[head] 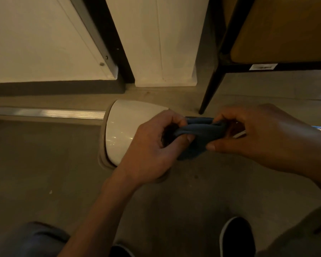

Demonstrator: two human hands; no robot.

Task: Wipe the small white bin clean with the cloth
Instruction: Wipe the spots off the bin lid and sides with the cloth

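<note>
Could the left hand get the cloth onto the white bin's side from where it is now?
Probably yes. The left hand grips the blue cloth with the right hand, directly over the white bin; nothing lies between.

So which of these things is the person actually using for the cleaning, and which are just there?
Part of the job:
- small white bin, lying on its side on the floor
- blue cloth, bunched between both hands
- left hand and right hand, both gripping the cloth

Just there:
- chair with dark legs, upper right
- white panels behind the bin
- person's dark shoe
</note>
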